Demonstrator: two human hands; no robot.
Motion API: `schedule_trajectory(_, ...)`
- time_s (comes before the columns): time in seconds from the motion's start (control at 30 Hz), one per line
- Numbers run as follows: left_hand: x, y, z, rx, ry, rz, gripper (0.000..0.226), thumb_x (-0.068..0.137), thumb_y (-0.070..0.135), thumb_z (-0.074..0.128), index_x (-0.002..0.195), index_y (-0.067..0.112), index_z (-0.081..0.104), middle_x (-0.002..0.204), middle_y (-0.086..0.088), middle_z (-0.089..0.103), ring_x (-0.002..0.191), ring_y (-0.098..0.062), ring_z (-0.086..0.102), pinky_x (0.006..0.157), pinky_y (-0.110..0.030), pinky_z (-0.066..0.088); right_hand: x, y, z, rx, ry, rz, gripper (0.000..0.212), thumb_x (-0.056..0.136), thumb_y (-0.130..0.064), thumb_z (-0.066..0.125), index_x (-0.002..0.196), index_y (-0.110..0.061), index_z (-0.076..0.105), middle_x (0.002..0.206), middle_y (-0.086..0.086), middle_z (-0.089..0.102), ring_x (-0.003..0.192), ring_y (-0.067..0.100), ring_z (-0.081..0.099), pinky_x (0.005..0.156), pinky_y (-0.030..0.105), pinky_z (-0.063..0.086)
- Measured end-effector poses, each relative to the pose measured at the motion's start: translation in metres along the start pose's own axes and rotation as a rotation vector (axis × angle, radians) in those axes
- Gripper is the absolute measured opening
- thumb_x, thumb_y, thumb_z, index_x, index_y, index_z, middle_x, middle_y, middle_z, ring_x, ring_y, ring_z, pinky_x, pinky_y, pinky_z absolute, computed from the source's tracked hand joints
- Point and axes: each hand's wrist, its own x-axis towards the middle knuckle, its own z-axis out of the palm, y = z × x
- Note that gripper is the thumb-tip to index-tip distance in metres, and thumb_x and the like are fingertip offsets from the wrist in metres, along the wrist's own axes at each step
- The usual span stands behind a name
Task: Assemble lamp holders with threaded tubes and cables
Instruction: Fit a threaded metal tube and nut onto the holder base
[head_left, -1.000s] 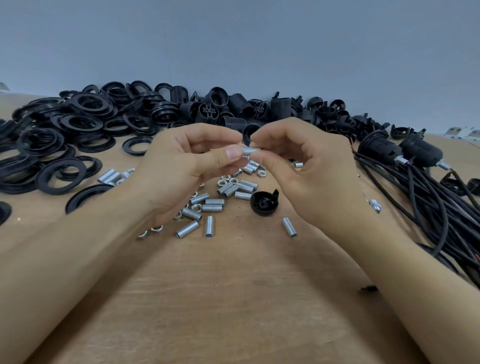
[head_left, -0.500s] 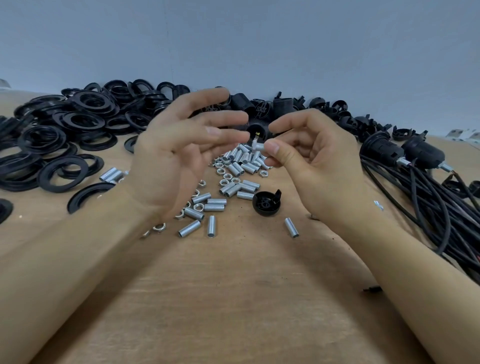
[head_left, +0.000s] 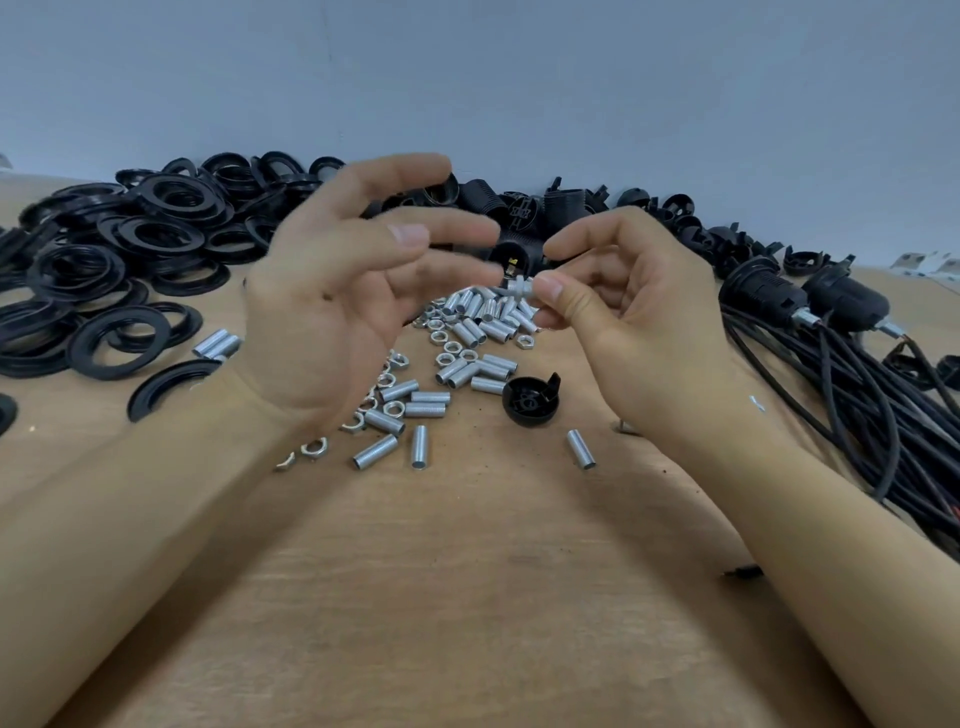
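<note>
A nut seems to be going onto a threaded tube, pinched between thumb and forefinger of the right hand above the heap of loose tubes on the table. The left hand hovers beside it, fingers spread and holding nothing. Next, I'd guess, the tube wants seating in the black cap lying just below

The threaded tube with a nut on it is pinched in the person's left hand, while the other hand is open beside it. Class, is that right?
Not quite. The head view shows the right hand pinching the threaded tube; the left hand is the open one beside it.
</note>
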Motion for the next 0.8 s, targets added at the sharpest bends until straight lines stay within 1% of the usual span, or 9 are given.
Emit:
schedule_trajectory(0.07,0.001,-0.004,-0.001,0.058,-0.003,-0.047,0.051,0.077,0.008,0.049,0.128,0.006,0.053,0.117,-0.019,0.069,0.107,-0.029,0.069,0.101,-0.047,0.051,0.000,0.000,0.001,-0.010,-0.010,-0.002,0.023,0.089,-0.007,0.068,0.094,-0.026,0.057,0.073,-0.002,0.070,0.069,0.010,0.070,0.072,0.033,0.059)
schedule_trajectory(0.13,0.000,-0.009,0.000,0.090,-0.035,-0.081,0.056,0.076,0.008,0.050,0.132,0.006,0.051,0.123,-0.019,0.067,0.112,-0.031,0.067,0.105,-0.051,0.048,-0.001,0.000,0.001,-0.015,-0.021,0.002,0.022,0.089,-0.007,0.068,0.094,-0.025,0.057,0.074,-0.002,0.070,0.070,0.010,0.070,0.072,0.033,0.059)
schedule_trajectory(0.23,0.000,-0.006,0.000,0.023,-0.064,-0.053,0.050,0.079,0.007,0.046,0.129,0.005,0.052,0.118,-0.023,0.068,0.096,-0.036,0.072,0.097,-0.048,0.054,-0.001,0.001,0.001,-0.014,-0.026,0.005,0.019,0.090,-0.006,0.067,0.096,-0.021,0.057,0.074,-0.002,0.071,0.069,0.009,0.069,0.071,0.028,0.059)
schedule_trajectory(0.33,0.002,-0.004,-0.003,0.071,0.004,-0.002,0.037,0.081,0.008,0.049,0.116,0.005,0.061,0.097,-0.017,0.074,0.069,-0.030,0.070,0.080,-0.041,0.058,0.000,0.000,0.000,-0.013,-0.020,0.013,0.020,0.089,-0.005,0.067,0.094,-0.022,0.058,0.075,-0.002,0.070,0.068,0.007,0.069,0.068,0.022,0.057)
schedule_trajectory(0.5,0.005,-0.020,-0.013,0.871,0.241,0.112,0.014,0.087,0.018,0.064,0.094,0.030,0.068,0.086,0.014,0.071,0.080,0.001,0.063,0.073,-0.014,0.047,0.001,0.003,-0.001,-0.056,0.045,0.047,0.023,0.089,-0.008,0.068,0.089,-0.029,0.059,0.078,-0.005,0.068,0.075,0.014,0.070,0.074,0.035,0.060)
schedule_trajectory(0.53,0.006,-0.021,-0.018,1.092,0.248,0.143,0.014,0.089,0.020,0.062,0.096,0.030,0.068,0.092,0.016,0.069,0.088,0.001,0.059,0.076,-0.014,0.043,0.002,0.004,-0.003,-0.055,0.078,0.065,0.024,0.089,-0.008,0.068,0.088,-0.030,0.059,0.080,-0.006,0.068,0.076,0.015,0.070,0.075,0.036,0.060)
schedule_trajectory(0.6,0.008,-0.021,-0.027,1.436,0.226,0.170,0.021,0.089,0.023,0.059,0.108,0.027,0.067,0.111,0.007,0.065,0.110,-0.017,0.054,0.091,-0.031,0.041,0.005,0.006,-0.007,-0.044,0.160,0.105,0.023,0.087,-0.008,0.070,0.087,-0.029,0.060,0.084,-0.005,0.068,0.075,0.015,0.070,0.074,0.035,0.059)
schedule_trajectory(0.7,0.011,-0.020,-0.034,1.592,0.207,0.049,0.029,0.090,0.030,0.059,0.118,0.025,0.065,0.123,-0.002,0.062,0.119,-0.031,0.050,0.097,-0.047,0.041,0.011,0.011,-0.017,0.001,0.286,0.184,0.021,0.084,-0.008,0.071,0.081,-0.028,0.065,0.081,-0.004,0.070,0.063,0.014,0.063,0.062,0.030,0.053)
schedule_trajectory(0.8,0.011,-0.022,-0.035,1.644,0.157,-0.057,0.024,0.091,0.037,0.058,0.111,0.028,0.068,0.113,0.003,0.067,0.109,-0.027,0.057,0.083,-0.039,0.046,0.015,0.015,-0.023,0.060,0.372,0.244,0.020,0.082,-0.007,0.071,0.077,-0.026,0.069,0.078,-0.004,0.071,0.066,0.018,0.064,0.061,0.026,0.047)
